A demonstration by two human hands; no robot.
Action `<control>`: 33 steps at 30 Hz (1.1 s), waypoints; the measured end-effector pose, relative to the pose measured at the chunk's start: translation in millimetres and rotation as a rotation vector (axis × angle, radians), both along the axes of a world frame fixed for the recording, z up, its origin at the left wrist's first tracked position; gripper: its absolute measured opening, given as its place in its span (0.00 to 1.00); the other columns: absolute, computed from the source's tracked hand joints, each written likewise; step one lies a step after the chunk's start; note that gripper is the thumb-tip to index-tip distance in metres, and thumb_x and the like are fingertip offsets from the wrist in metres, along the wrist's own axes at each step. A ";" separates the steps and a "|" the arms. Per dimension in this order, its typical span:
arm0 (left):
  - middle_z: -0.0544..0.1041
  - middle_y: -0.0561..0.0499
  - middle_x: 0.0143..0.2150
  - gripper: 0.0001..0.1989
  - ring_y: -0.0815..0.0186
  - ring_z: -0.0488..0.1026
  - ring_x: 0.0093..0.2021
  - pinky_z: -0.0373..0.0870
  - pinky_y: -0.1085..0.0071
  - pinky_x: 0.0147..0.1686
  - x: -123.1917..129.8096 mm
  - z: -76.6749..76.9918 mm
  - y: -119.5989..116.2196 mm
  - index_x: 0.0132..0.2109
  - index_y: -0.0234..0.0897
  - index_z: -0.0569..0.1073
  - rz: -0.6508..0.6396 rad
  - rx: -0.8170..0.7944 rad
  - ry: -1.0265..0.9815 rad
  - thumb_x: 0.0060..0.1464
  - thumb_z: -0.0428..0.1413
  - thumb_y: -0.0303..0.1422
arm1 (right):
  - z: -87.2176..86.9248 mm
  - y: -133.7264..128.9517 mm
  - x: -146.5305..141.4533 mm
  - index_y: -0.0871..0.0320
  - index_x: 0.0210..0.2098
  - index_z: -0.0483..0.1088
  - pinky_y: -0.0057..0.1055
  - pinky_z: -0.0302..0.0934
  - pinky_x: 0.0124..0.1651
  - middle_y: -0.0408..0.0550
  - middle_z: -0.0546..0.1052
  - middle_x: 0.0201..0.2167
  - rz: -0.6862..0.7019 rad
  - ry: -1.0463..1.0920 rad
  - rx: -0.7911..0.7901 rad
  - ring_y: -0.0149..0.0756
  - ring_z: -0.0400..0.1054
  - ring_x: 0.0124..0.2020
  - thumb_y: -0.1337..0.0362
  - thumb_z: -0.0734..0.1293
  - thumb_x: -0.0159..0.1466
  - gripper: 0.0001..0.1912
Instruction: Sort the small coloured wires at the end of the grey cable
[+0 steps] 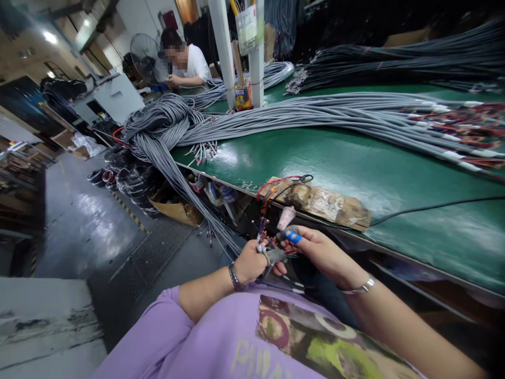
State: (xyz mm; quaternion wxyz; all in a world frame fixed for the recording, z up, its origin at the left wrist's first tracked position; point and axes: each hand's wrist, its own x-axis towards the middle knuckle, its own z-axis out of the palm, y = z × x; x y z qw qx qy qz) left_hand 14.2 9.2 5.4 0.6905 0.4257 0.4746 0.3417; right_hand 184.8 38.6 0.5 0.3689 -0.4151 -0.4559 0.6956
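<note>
Head view, left grip (255, 260) closed on wires (265, 234), wooden board (325, 202) just beyond.

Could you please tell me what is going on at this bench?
Someone in a purple top holds a bunch of thin coloured wires in the left hand, with the right hand close beside it; its exact grip is too small to tell. Long grey cables lie across the green table, and a worn wooden board sits at its near edge. Farther back is a person in white.
</note>
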 end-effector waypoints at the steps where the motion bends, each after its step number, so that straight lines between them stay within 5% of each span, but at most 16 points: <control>1: 0.73 0.48 0.18 0.25 0.70 0.69 0.17 0.68 0.73 0.21 0.9 -0.5 0.4 0.22 0.30 0.72 0.068 0.001 -0.020 0.35 0.65 0.52 | -3.5 -1.1 1.8 0.58 0.30 0.72 0.33 0.64 0.37 0.47 0.76 0.28 -0.038 0.037 -0.051 0.33 0.68 0.28 0.45 0.74 0.49 0.23; 6: 0.73 0.48 0.18 0.26 0.70 0.68 0.17 0.68 0.73 0.21 5.2 -3.8 2.3 0.23 0.31 0.71 0.225 0.021 -0.042 0.36 0.64 0.53 | -14.5 -16.2 -4.1 0.58 0.31 0.71 0.31 0.63 0.32 0.43 0.73 0.24 -0.064 0.140 -0.123 0.30 0.65 0.25 0.48 0.75 0.49 0.22; 10: 0.74 0.46 0.19 0.27 0.68 0.70 0.19 0.69 0.71 0.23 4.5 -5.3 2.4 0.22 0.31 0.72 0.137 0.054 -0.020 0.39 0.62 0.55 | -6.2 -24.4 -18.2 0.56 0.29 0.68 0.33 0.61 0.32 0.42 0.72 0.20 -0.056 0.143 0.034 0.33 0.66 0.24 0.50 0.71 0.56 0.16; 16: 0.76 0.47 0.21 0.24 0.67 0.72 0.21 0.71 0.70 0.27 -1.2 -4.6 -2.0 0.26 0.31 0.74 -0.051 0.084 0.030 0.38 0.64 0.52 | 4.2 -17.3 -23.0 0.55 0.23 0.66 0.31 0.55 0.25 0.41 0.69 0.14 -0.034 -0.020 0.051 0.31 0.60 0.18 0.47 0.73 0.51 0.20; 24: 0.76 0.44 0.21 0.27 0.63 0.74 0.22 0.72 0.67 0.28 -0.5 -18.4 1.1 0.26 0.30 0.73 0.215 0.033 -0.065 0.39 0.63 0.54 | -14.5 -18.1 -19.4 0.57 0.21 0.65 0.29 0.49 0.26 0.38 0.63 0.16 -0.188 -0.064 0.085 0.28 0.53 0.20 0.45 0.72 0.51 0.23; 33: 0.75 0.45 0.19 0.27 0.64 0.73 0.20 0.71 0.69 0.24 -0.9 -12.5 -0.1 0.26 0.30 0.72 0.253 0.018 -0.081 0.38 0.63 0.54 | -14.2 -18.0 -16.0 0.57 0.23 0.66 0.30 0.54 0.28 0.40 0.65 0.19 -0.180 0.034 0.018 0.29 0.56 0.22 0.46 0.72 0.53 0.21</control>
